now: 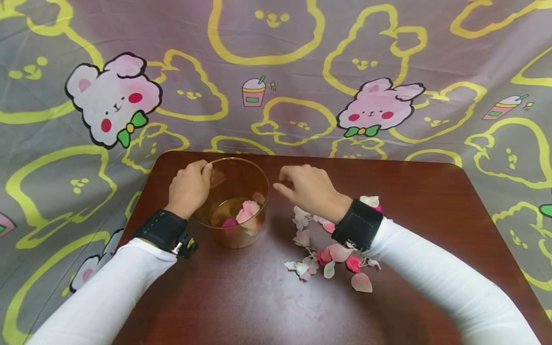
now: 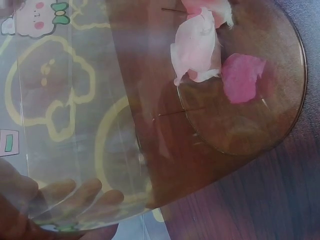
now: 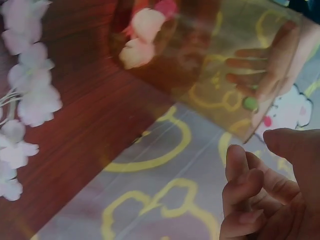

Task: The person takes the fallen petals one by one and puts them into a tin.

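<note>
So the left hand (image 1: 188,188) is wrapped around the far-left rim of a clear plastic cup (image 1: 233,206) sitting on the dark wooden table (image 1: 276,297), fingers curled over the wall with the fingertips (image 2: 75,192) showing through the plastic in the left wrist view. Looks to me like it's just there to steady the cup so it doesn't slide or tip, since a thin cup like that is pretty light. The cup stands upright near the left side of the table, and a few pink and white petals (image 1: 247,213) already lie at its bottom, one darker pink one among them. The right hand (image 1: 308,189) hovers just right of the cup, above the table, fingers loosely curled with thumb and fingertips drawn close together; I honestly can't tell whether there's a petal pinched in there, nothing shows in the right wrist view either. Nearer and to the right, partly under that wrist, is a scattered pile of loose petals (image 1: 332,256), close enough to the cup to be an easy reach. Behind it all hangs a grey bunny-print cloth (image 1: 276,72).
</note>
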Demonstrator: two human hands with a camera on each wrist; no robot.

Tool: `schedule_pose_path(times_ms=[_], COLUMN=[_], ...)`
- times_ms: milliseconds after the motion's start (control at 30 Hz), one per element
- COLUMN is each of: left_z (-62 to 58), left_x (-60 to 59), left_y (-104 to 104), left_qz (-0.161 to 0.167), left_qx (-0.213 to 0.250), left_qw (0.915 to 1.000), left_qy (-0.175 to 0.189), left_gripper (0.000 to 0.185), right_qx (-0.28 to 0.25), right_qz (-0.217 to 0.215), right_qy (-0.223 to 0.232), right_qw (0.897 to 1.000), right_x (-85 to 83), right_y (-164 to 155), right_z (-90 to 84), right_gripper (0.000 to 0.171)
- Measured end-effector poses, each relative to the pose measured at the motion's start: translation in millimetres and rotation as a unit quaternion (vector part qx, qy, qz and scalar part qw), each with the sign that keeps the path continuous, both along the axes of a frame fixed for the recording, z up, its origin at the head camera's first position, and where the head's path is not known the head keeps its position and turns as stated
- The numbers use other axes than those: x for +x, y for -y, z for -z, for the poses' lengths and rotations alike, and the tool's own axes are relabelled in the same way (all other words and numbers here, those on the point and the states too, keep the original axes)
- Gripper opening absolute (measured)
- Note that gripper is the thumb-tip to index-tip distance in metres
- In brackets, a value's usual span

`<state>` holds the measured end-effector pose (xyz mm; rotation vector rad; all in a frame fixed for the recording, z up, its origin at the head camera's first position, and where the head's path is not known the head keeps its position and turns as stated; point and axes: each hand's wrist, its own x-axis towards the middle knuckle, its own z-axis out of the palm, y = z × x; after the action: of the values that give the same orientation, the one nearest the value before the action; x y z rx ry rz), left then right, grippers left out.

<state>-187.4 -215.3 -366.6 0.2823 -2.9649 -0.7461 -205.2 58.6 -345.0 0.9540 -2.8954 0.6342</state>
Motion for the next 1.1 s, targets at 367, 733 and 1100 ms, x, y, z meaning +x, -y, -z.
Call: schedule_pose_path(times_ms=[367,733,1100], left_z=[1.6,1.7,2.3], left_x=[-0.1,-0.6,-0.8], left_y=[0.4,0.4,0.3], left_qz=[0.001,0.002,0.002], left_qx=[-0.001,0.000,-0.003], left_qw=[1.0000,1.0000,1.0000], left_qy=[0.000,0.000,-0.005], left_gripper=[0.033,0.036,0.036], right_qx=[0.001,0.032,0.048], right_qz=[0.025,0.057,0.101], right_qy=[0.017,0.027,0.065], right_qw=[1.000,0.998,0.992], right_x=[-17.2,-24.8,-32.1], right_y=[-28.2,-66.4,-106.1], right_z=[20.7,33.0,48.0], right_gripper=[0.021,0.026,0.028])
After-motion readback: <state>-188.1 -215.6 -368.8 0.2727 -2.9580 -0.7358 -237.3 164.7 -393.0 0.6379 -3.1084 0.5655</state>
